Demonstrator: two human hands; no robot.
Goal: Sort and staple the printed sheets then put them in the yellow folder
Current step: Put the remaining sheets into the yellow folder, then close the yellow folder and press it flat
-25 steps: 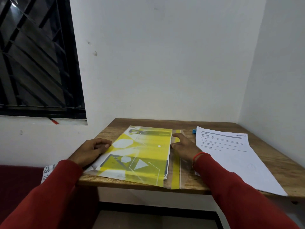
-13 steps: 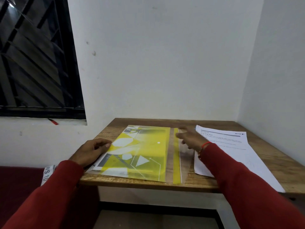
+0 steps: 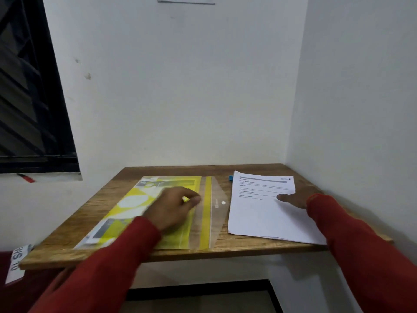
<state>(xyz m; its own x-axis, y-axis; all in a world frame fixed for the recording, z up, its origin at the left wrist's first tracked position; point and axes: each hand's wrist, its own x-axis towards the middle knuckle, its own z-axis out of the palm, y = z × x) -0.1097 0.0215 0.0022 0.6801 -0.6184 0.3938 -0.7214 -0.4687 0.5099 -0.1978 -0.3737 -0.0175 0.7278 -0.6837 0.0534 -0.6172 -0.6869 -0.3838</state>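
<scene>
On the counter, the yellow folder under the blurred left hand, grip unclear, may skid off the near edge, while the printed sheets overhanging beside it may slip as the right hand pinches them.

Dim, soft light; motion-blurred, wide-angle warp.

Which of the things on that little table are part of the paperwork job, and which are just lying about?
Part of the job: yellow folder, printed sheets.

Lying about: small blue object behind the sheets, red item on the window ledge.
</scene>
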